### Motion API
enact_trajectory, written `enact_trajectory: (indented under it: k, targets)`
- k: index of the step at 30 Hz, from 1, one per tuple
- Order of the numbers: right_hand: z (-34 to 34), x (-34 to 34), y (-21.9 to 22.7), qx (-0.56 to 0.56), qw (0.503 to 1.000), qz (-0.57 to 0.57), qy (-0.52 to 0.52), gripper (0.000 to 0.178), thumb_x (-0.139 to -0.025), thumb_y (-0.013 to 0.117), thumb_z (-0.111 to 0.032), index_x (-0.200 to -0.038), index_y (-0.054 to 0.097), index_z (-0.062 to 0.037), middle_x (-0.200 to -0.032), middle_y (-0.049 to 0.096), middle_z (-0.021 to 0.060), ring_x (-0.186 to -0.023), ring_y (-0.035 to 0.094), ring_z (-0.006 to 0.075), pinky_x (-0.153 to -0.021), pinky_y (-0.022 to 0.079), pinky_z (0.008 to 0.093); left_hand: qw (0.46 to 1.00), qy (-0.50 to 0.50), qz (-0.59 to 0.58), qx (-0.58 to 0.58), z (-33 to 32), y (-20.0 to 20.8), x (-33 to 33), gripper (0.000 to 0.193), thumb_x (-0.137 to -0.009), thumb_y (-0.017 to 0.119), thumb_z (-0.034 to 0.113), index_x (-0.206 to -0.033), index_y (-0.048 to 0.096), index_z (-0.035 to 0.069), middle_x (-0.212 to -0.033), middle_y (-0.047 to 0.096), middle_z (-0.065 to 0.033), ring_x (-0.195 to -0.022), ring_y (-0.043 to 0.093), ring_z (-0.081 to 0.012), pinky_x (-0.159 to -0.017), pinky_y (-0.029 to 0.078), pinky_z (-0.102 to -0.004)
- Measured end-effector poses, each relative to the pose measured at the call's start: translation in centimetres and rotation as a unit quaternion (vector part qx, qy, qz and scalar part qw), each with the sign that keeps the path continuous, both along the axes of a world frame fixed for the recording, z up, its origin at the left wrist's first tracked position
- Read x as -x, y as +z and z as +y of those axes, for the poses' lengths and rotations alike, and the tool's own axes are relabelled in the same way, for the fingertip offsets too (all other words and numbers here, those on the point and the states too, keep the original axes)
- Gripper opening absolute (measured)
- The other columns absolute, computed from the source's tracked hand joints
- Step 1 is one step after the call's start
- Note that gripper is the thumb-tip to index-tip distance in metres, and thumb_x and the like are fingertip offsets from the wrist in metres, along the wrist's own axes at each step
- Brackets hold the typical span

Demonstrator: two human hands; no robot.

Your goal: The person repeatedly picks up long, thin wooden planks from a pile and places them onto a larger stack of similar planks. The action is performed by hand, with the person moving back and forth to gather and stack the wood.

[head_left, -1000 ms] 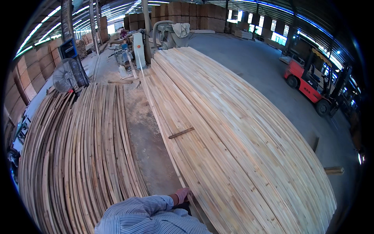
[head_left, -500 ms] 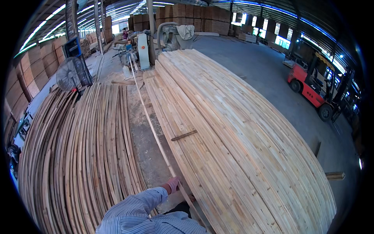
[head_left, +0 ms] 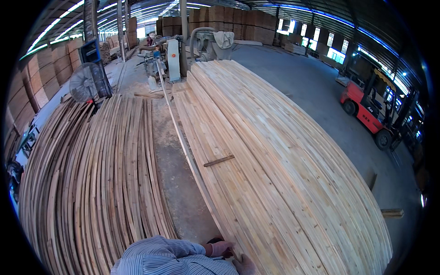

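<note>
1. The left hand (head_left: 221,248) grips the near end of a long thin strip (head_left: 183,145) at the bottom of the view, fingers clamped on it. The strip runs along the left edge of the big pale board stack (head_left: 275,160), above the floor gap.
2. The right hand (head_left: 244,265) rests just beside it at the stack's edge — its fingers are too cut off to tell.
3. Judging from this, keep the strip level and parallel to the stack — a long strip will likely whip and sag.
</note>
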State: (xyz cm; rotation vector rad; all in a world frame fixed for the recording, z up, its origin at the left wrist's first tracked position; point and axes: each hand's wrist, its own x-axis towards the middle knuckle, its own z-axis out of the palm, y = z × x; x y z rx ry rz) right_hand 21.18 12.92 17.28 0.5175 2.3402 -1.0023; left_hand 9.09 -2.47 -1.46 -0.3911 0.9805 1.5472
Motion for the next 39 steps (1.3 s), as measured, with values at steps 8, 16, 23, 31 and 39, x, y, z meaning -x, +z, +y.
enact_trajectory:
  k: [8, 16, 23, 31, 39]
  targets:
    - [1.7, -4.0, -5.7, -0.057, 0.994, 0.089, -0.030, 0.072, -0.091, 0.057, -0.057, -0.140, 0.050, -0.0045, -0.135, 0.057, 0.0255, -0.124, 0.055, 0.0413, -0.104, 0.044, 0.0474, 0.956, 0.282, -0.052, 0.056, -3.1, 4.9, 9.2, 0.029, -0.096, 0.057, 0.029, -0.111, 0.063, 0.005, -0.100, 0.071, -0.0124, -0.093, 0.069, -0.0330, -0.089, 0.056, -0.0527]
    - [6.0, -13.4, -8.7, -0.134, 0.989, -0.045, -0.040, 0.067, -0.091, 0.055, -0.059, -0.133, 0.055, -0.0068, -0.129, 0.060, 0.0238, -0.120, 0.058, 0.0403, -0.101, 0.046, 0.0470, 0.954, 0.269, 0.079, 0.105, -8.5, 0.0, 13.6, 0.030, -0.097, 0.057, 0.029, -0.121, 0.059, 0.011, -0.114, 0.068, -0.0086, -0.111, 0.065, -0.0294, -0.092, 0.055, -0.0535]
    - [6.1, -14.1, -8.3, -0.144, 0.986, -0.067, -0.043, 0.063, -0.091, 0.053, -0.060, -0.127, 0.060, -0.0088, -0.124, 0.063, 0.0224, -0.117, 0.060, 0.0395, -0.099, 0.047, 0.0466, 0.934, 0.332, 0.022, 0.132, -8.3, 1.4, 10.9, 0.039, -0.094, 0.060, 0.034, -0.124, 0.058, 0.010, -0.113, 0.067, -0.0124, -0.106, 0.065, -0.0310, -0.091, 0.054, -0.0512]
    - [5.3, -13.7, -8.2, -0.146, 0.986, -0.061, -0.052, 0.061, -0.091, 0.051, -0.062, -0.120, 0.065, -0.0111, -0.118, 0.066, 0.0207, -0.113, 0.062, 0.0385, -0.096, 0.049, 0.0461, 0.979, 0.140, 0.126, -0.083, -5.6, -9.8, 2.8, 0.037, -0.102, 0.045, 0.033, -0.119, 0.063, 0.006, -0.112, 0.068, -0.0105, -0.107, 0.062, -0.0283, -0.096, 0.049, -0.0452]
    - [4.5, -18.3, -10.0, -0.127, 0.983, -0.067, -0.114, 0.059, -0.090, 0.049, -0.064, -0.113, 0.070, -0.0134, -0.113, 0.069, 0.0190, -0.109, 0.065, 0.0376, -0.094, 0.050, 0.0456, 0.854, -0.105, 0.507, 0.044, -4.8, -11.4, 2.6, 0.034, -0.090, 0.063, 0.030, -0.114, 0.063, 0.006, -0.107, 0.068, -0.0132, -0.101, 0.063, -0.0281, -0.090, 0.050, -0.0408]
